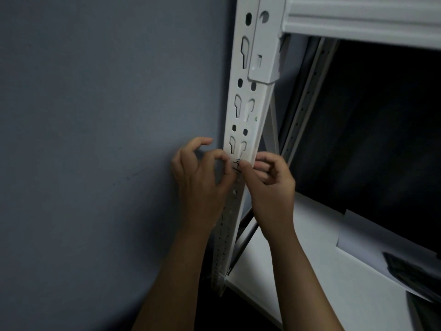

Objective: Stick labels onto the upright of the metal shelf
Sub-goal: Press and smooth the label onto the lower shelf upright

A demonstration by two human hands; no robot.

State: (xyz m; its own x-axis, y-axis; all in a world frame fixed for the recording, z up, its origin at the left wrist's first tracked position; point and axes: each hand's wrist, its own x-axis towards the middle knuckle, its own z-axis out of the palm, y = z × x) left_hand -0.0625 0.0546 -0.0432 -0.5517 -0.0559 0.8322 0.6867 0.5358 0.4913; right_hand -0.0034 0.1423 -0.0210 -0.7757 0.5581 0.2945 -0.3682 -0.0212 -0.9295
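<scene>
White metal shelf upright (248, 111) runs top to bottom through mid frame, tilted in this view, punched with keyhole slots and round holes. A small white label (236, 165) with dark marks sits on the front face of the upright, just below the lowest keyhole pair visible above the hands. Left hand (200, 185) comes in from the left side of the upright; thumb and forefinger are curled to the label's left edge, pinching or pressing it against the metal, other fingers (202, 140) curled loosely and lifted off the post. Right hand (269, 185) is on the right side; its thumb tip lies on the label's right part, remaining fingers bent inward near the upright's edge, holding nothing else that shows. Whether the label is fully stuck down cannot be told, it is small and partly hidden under the fingertips. Both forearms rise from bottom of frame.

Grey-blue wall (95, 139) fills the left half. White horizontal shelf beam (358, 17) joins the upright at top right through a bracket (265, 51). Lower white shelf board (310, 271) sits to the right, with white paper sheets (372, 237) and a dark blurred object (415, 271) on it. Dark space behind the shelf
</scene>
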